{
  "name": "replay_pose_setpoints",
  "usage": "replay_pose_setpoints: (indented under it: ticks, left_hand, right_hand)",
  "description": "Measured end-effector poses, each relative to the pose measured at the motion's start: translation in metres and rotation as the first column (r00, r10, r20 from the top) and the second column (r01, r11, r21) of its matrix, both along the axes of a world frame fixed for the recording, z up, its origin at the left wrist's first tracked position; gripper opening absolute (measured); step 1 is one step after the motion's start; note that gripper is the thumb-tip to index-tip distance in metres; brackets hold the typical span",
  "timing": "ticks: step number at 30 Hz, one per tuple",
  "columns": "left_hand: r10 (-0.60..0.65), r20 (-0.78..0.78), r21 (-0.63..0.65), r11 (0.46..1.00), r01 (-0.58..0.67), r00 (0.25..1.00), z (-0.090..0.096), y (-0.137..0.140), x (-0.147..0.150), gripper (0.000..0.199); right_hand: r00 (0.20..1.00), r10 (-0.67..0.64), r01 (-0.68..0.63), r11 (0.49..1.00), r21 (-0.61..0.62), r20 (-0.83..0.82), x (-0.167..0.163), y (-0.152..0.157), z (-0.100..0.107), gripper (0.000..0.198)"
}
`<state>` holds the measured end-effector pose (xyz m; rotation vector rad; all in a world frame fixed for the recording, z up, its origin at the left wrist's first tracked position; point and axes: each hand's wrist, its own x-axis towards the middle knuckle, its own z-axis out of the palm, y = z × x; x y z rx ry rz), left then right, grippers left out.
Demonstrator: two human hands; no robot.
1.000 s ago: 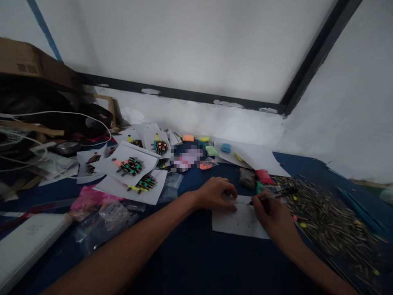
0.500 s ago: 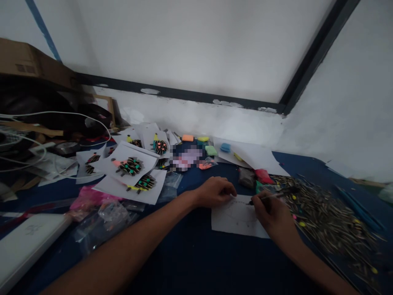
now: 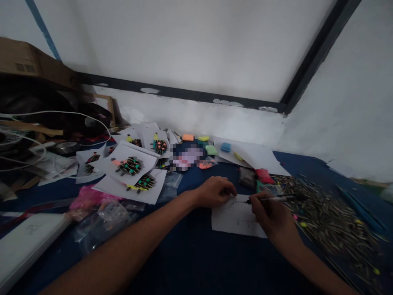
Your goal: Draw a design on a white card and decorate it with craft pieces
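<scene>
Two hands cover parts of a marked sheet (image 3: 229,223)

At far left, a white box (image 3: 30,246) is cut off by the picture's edge. Next comes a crumpled pink bag (image 3: 92,196), then overlapping decorated papers (image 3: 106,175), some partly hidden beneath others. A pixelated patch (image 3: 188,157) masks whatever lies there. The left hand (image 3: 215,191) rests, fingers curled, at the sheet's upper left; whether it grips anything underneath cannot be told. The sheet lies on the blue surface (image 3: 196,254), its faint marks hard to read. The right hand (image 3: 273,217) hides its right side and pinches a pen (image 3: 284,198) closely; tip contact is unclear. The pen's far end blurs against a pile of slivers (image 3: 334,225).
</scene>
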<state>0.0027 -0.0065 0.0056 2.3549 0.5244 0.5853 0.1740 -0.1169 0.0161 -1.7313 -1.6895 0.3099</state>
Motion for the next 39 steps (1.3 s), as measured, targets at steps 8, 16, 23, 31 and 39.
replay_pose_setpoints:
  ticks: [8, 16, 23, 31, 39]
  left_hand:
    - [0.062, -0.012, 0.015, 0.998, -0.062, 0.998, 0.0, 0.002, -0.002, 0.024]
    - [0.218, -0.151, 0.17, 0.967, -0.192, 0.964, 0.006, 0.004, -0.004, 0.011]
    - [0.18, -0.16, 0.075, 0.983, -0.17, 0.971, 0.005, 0.007, -0.004, 0.009]
    - [0.196, -0.11, 0.084, 0.979, -0.187, 0.974, -0.001, 0.007, -0.003, 0.01]
    - [0.21, -0.063, 0.09, 0.975, -0.204, 0.976, -0.005, 0.007, -0.002, 0.009]
  right_hand:
    - [0.998, 0.026, -0.031, 0.996, -0.087, -0.064, -0.004, 0.001, -0.009, 0.033]
    - [0.989, 0.025, -0.04, 0.994, -0.105, -0.145, -0.003, 0.001, -0.009, 0.033]
    - [0.991, 0.031, -0.044, 0.994, -0.098, -0.132, -0.004, 0.001, -0.011, 0.033]
    - [0.988, 0.022, -0.038, 0.994, -0.105, -0.151, -0.005, 0.0, -0.01, 0.033]
    - [0.993, 0.051, -0.063, 0.991, -0.117, -0.11, -0.002, 0.002, -0.014, 0.037]
